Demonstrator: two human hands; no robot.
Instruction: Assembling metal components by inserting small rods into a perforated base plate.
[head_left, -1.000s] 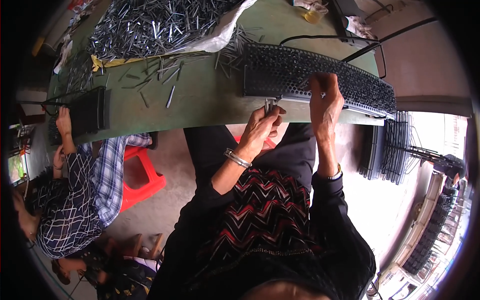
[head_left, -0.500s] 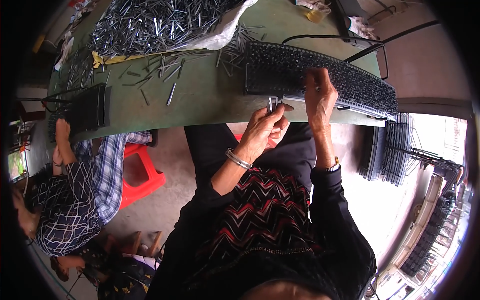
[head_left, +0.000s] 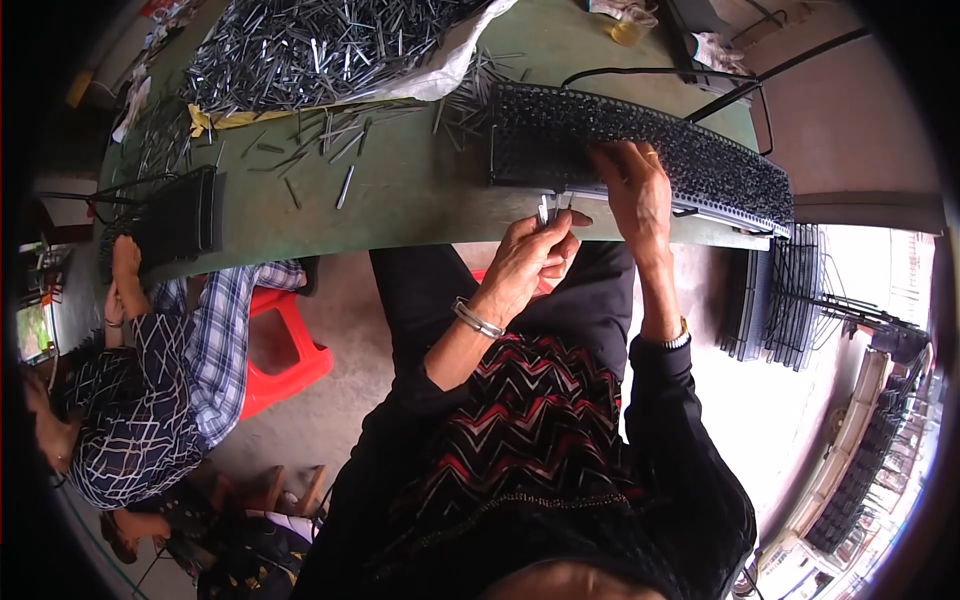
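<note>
A long black perforated rack [head_left: 700, 170], its holes largely filled with small dark pieces, lies along the near right edge of the green table [head_left: 420, 215]. My left hand [head_left: 535, 258] is closed on a few slim metal pieces [head_left: 544, 208], just below the rack's left part. Over the rack's front side, my right hand [head_left: 640, 195] reaches down with fingers bent together at the perforated face. Whatever its fingertips hold is too small and dark to make out.
A big heap of slim metal pieces [head_left: 320, 50] lies on a white sheet [head_left: 450, 75] at the back. Loose pieces are scattered before it. At left, a co-worker's hand [head_left: 126, 258] is at another black rack [head_left: 185, 215]. A red stool [head_left: 290, 350] stands below; more racks [head_left: 770, 300] are right.
My right hand has shifted slightly left and turned, its fingers now lower on the rack's face. The left hand stays nearly still with its metal pieces.
</note>
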